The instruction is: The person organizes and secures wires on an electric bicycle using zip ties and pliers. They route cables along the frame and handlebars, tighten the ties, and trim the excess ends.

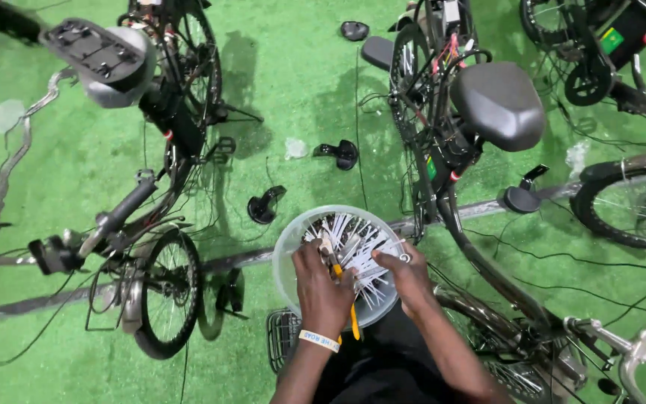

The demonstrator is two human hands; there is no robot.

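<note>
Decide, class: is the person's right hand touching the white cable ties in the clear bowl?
Touching. The head view shows the right hand with fingers lying on the white cable ties inside the clear bowl.

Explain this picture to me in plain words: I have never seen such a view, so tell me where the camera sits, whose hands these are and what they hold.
The camera sits on a person's head and looks down, so the two bare hands at the bottom are the person's own. The left hand, with a wristband, holds a yellow-handled tool. The right hand reaches into a clear round tub full of white cable ties. Around them bicycles stand on green artificial turf: one on the left, and one on the right with a grey saddle. Small black parts and thin cables lie on the turf.
</note>
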